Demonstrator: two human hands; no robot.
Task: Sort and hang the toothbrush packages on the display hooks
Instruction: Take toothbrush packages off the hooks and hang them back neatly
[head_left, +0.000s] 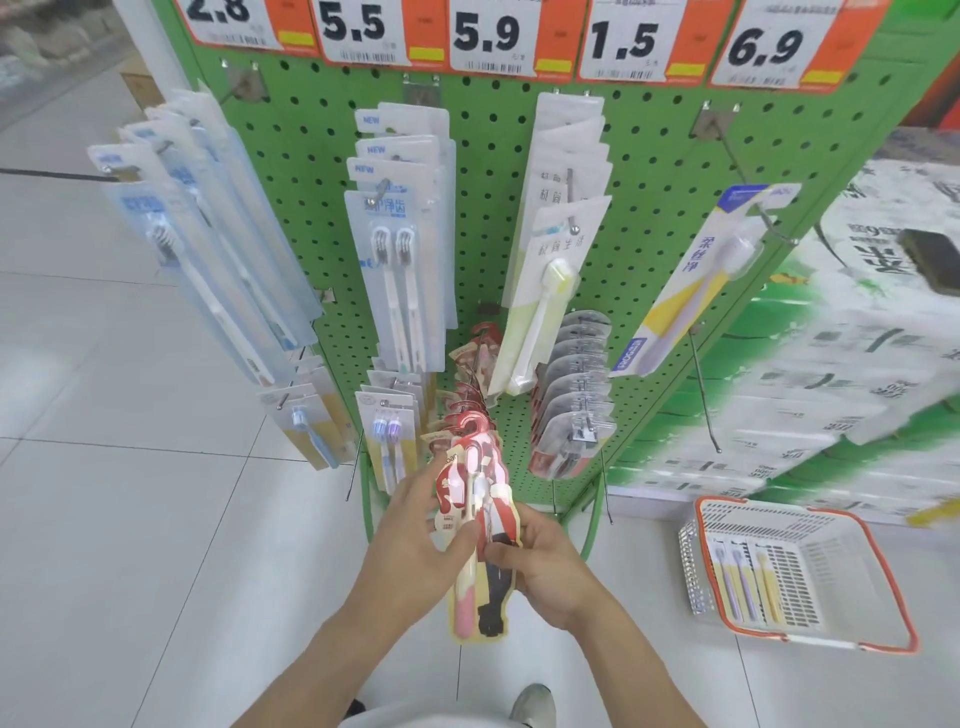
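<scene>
Looking mostly done here: green pegboard rack hooks are loaded, left hand and right hand have fingers clamped on a red-and-white toothbrush package below its red row, while the white orange-rimmed basket holds a few more.

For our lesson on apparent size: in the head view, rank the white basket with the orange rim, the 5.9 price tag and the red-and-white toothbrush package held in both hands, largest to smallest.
1. White basket.
2. Red-and-white toothbrush package, enlarged by nearness.
3. 5.9 price tag, cropped at the top, so unsure.
</scene>
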